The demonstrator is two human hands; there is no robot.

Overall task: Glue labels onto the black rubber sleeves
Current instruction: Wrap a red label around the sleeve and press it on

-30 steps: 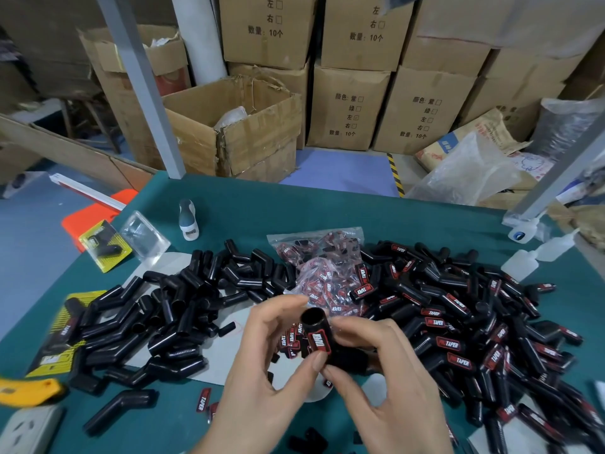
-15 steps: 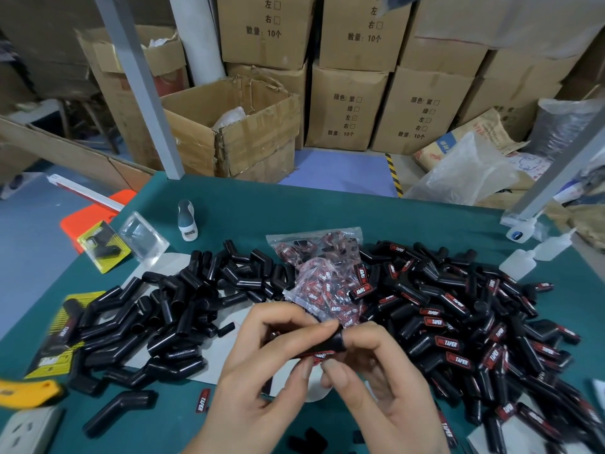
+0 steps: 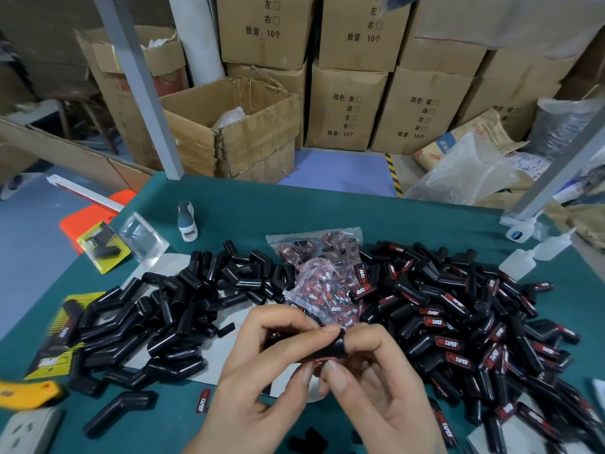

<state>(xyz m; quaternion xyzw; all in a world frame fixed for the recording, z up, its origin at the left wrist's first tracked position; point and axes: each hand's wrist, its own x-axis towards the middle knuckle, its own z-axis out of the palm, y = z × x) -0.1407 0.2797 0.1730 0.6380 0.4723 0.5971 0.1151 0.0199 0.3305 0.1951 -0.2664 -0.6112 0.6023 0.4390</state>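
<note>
My left hand [image 3: 262, 381] and my right hand [image 3: 379, 388] together pinch one black rubber sleeve [image 3: 330, 347] low in the middle, lying sideways between thumbs and fingertips; a red label edge shows along its underside. To the left lies a heap of plain black sleeves [image 3: 170, 312]. On the right spreads a heap of sleeves bearing red labels [image 3: 458, 332]. Behind my hands sits a clear bag of red labels [image 3: 324, 283]. A loose label [image 3: 203, 401] rests on the green table [image 3: 327, 211].
Small glue bottles [image 3: 520, 263] stand at the right edge, another bottle [image 3: 186, 221] at the back left. A yellow tool [image 3: 29, 393] and a white power strip [image 3: 26, 430] lie at the near left. Yellow packaged cards [image 3: 101, 247] and cardboard boxes [image 3: 229, 126] beyond the table.
The sleeve went from upright with its label facing me to lying sideways, turned so the label faces down. Both hands closed tighter around it and pressed on it.
</note>
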